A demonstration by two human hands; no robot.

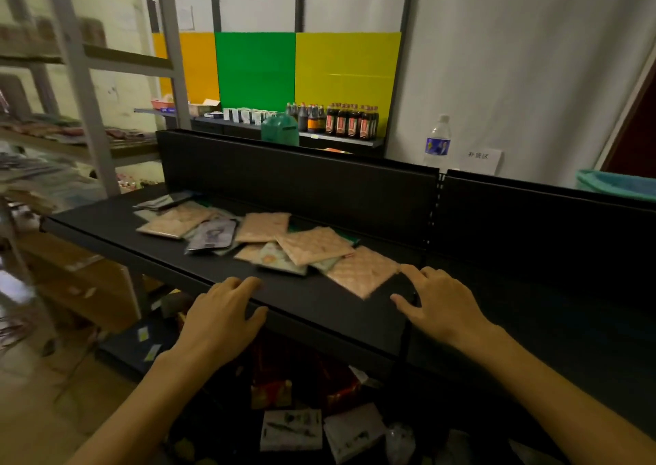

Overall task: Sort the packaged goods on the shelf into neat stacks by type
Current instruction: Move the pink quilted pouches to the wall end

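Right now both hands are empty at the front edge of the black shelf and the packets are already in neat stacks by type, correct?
Not quite. The head view shows both hands, left and right, empty at the black shelf edge, but the packets lie scattered and overlapping, not stacked.

dim indoor light | left edge motion-blurred (wide-angle bend) | shelf dark

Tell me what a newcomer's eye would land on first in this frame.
Probably the bright orange, green and yellow panels on the far wall, above a row of dark bottles. Next, the loose jumble of pinkish packets overlapping across the black shelf, unsorted. At the shelf's front edge, the left hand and right hand are empty.
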